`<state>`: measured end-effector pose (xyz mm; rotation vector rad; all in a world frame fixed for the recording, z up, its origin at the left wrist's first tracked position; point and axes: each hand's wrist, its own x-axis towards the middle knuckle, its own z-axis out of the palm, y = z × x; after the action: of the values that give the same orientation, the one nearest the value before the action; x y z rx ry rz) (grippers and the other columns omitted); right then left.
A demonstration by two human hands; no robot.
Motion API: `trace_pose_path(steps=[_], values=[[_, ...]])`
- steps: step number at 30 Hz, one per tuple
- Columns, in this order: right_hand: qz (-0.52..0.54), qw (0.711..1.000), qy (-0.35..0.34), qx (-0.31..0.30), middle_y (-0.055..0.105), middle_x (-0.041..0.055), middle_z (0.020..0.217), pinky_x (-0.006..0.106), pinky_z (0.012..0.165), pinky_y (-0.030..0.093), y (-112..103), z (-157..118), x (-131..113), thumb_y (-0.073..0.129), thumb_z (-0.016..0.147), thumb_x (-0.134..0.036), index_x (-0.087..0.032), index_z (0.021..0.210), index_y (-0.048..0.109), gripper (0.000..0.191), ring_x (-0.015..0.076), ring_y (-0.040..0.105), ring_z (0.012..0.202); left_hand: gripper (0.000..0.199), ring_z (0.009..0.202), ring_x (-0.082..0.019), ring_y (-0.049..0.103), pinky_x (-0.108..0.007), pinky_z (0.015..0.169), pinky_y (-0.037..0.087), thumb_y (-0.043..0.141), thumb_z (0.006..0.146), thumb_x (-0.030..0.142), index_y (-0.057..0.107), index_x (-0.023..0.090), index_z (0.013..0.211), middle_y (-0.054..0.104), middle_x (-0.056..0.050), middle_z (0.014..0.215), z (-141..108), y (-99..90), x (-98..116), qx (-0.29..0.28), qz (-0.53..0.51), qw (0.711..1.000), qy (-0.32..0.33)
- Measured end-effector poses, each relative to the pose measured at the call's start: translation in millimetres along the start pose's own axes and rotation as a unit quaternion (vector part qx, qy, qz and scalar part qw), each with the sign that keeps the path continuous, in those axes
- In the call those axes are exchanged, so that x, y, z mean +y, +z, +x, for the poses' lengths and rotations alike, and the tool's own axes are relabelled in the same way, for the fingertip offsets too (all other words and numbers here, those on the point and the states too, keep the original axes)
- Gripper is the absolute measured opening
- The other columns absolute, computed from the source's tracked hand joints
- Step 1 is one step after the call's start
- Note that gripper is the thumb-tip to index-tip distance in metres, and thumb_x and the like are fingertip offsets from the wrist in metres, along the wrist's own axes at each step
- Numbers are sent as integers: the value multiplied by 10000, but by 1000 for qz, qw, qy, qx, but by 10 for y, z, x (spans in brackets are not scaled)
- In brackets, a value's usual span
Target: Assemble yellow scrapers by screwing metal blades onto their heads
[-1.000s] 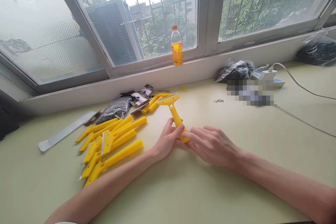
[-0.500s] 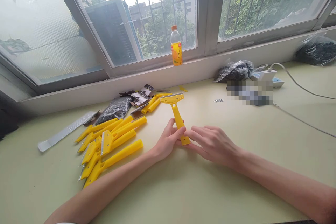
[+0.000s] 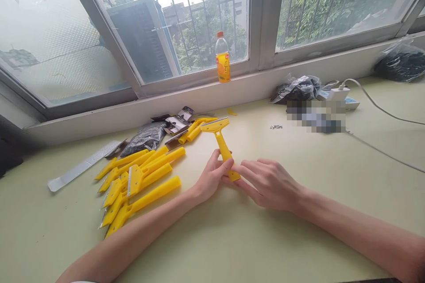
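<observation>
A yellow scraper (image 3: 223, 143) with a metal blade along its wide head stands up at a tilt, head pointing away from me. My left hand (image 3: 212, 174) is closed around its handle, thumb across the front. At the handle's lower end, my right hand (image 3: 265, 181) grips it too, index finger and thumb against its sides; the other fingers are curled. Left of my hands lies a pile of several similar yellow scrapers (image 3: 156, 194), blades mostly toward the left. Behind them, more yellow handles (image 3: 195, 131) rest beside dark printed cards (image 3: 179, 121).
A bag of black parts (image 3: 144, 137) and a clear plastic strip (image 3: 83, 166) lie at the left. Small screws (image 3: 276, 127) sit right of centre. A drink bottle (image 3: 223, 59) stands on the sill. A charger (image 3: 338, 93), cables and more bags (image 3: 297, 89) are at the back right.
The scraper has tilted slightly, its head shifting a little to the left and its lower end a little up. Both hands keep their hold on it.
</observation>
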<state>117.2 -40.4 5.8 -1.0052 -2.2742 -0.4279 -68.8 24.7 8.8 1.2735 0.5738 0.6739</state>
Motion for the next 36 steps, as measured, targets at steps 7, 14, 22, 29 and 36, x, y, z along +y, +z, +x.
trace_pose_path(steps=[7,14,22,29,36], values=[[14,1000,-4,-20,614,-13,790,294,589,297,14,-6,8,483,980,-153,-188,1022,581,112,130,484,596,428,673,-160,672,-320,674,582,636,917,479,406,213,1161,615,11,805,-6,2,-1,-7,6,1000,2],[2,1000,-6,-16,586,-19,754,292,572,289,-5,-11,23,512,1015,-249,-192,956,585,110,128,454,584,430,662,-133,628,-273,651,557,644,916,470,422,196,1163,603,12,784,-17,15,11,-8,15,1000,4],[-12,1000,-22,-17,569,-17,749,299,571,277,18,-12,34,484,994,-170,-184,955,574,98,125,429,584,411,625,-103,585,-272,648,560,638,924,453,425,189,1156,596,15,791,-7,8,-1,-11,8,1000,7],[5,998,-23,-50,593,-2,794,300,596,291,5,-13,24,442,968,-113,-185,987,576,152,129,454,607,417,620,-116,605,-290,663,573,637,919,474,422,199,1147,580,29,757,3,4,-16,-5,4,1000,7],[16,998,-19,-51,622,5,842,298,640,331,26,-30,21,467,979,-133,-188,1021,581,133,132,530,675,429,619,-116,602,-265,636,554,650,913,467,413,204,1155,582,28,760,-9,12,0,-11,7,1000,6]])
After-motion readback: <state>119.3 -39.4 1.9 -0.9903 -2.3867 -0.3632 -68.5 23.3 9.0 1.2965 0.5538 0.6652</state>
